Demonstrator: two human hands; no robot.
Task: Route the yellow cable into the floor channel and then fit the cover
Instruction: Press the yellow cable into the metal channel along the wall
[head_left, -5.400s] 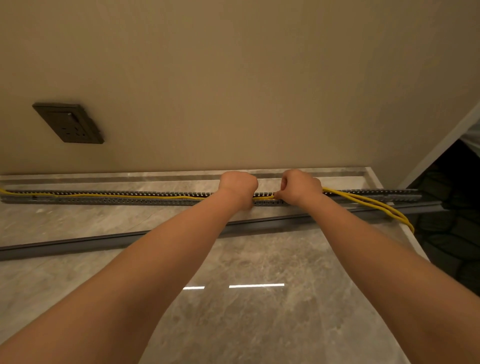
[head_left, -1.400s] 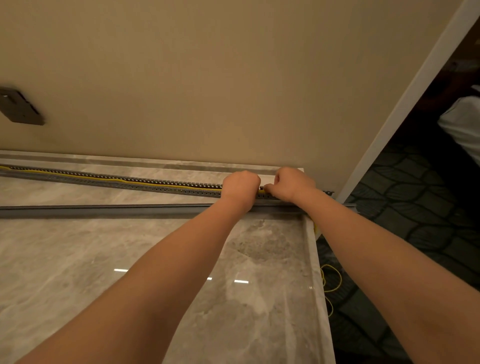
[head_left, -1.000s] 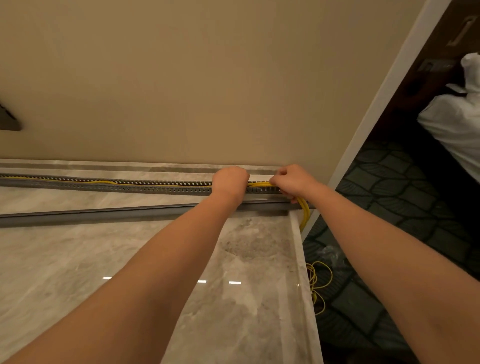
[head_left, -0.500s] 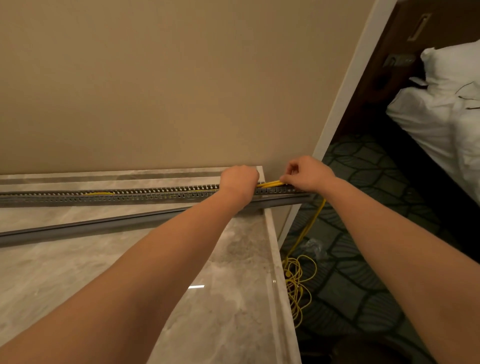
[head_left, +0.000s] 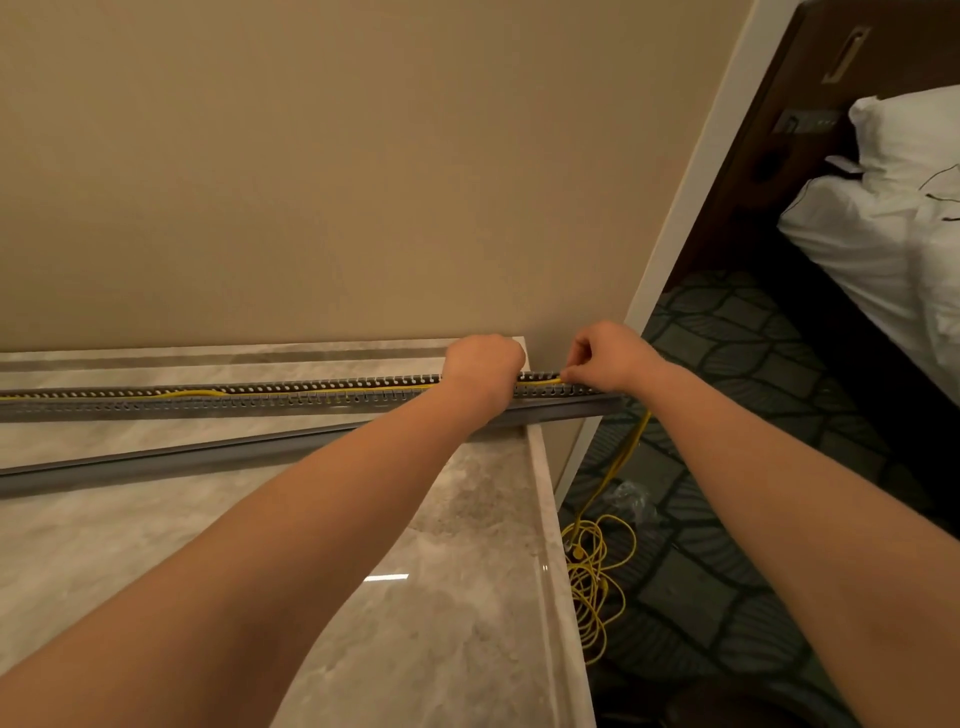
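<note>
A grey slotted floor channel (head_left: 291, 397) runs along the foot of the beige wall on the marble floor. The yellow cable (head_left: 363, 388) lies inside it and bulges up slightly near the left. My left hand (head_left: 483, 366) is a fist pressing down on the channel near its right end. My right hand (head_left: 605, 358) pinches the cable at the channel's right end. Past it the cable drops off the marble edge into a loose coil (head_left: 592, 571) on the carpet. The long grey cover (head_left: 208, 457) lies on the marble in front of the channel.
The marble floor (head_left: 415, 597) ends in a raised edge at the right, with dark patterned carpet (head_left: 727, 519) beyond. A white door frame (head_left: 691, 182) rises at the wall's corner. A bed with white linen (head_left: 883, 234) stands at the far right.
Both hands have worked rightward along the channel to its right end, laying the cable in. The view has turned right, revealing the carpet, the coil and the bed.
</note>
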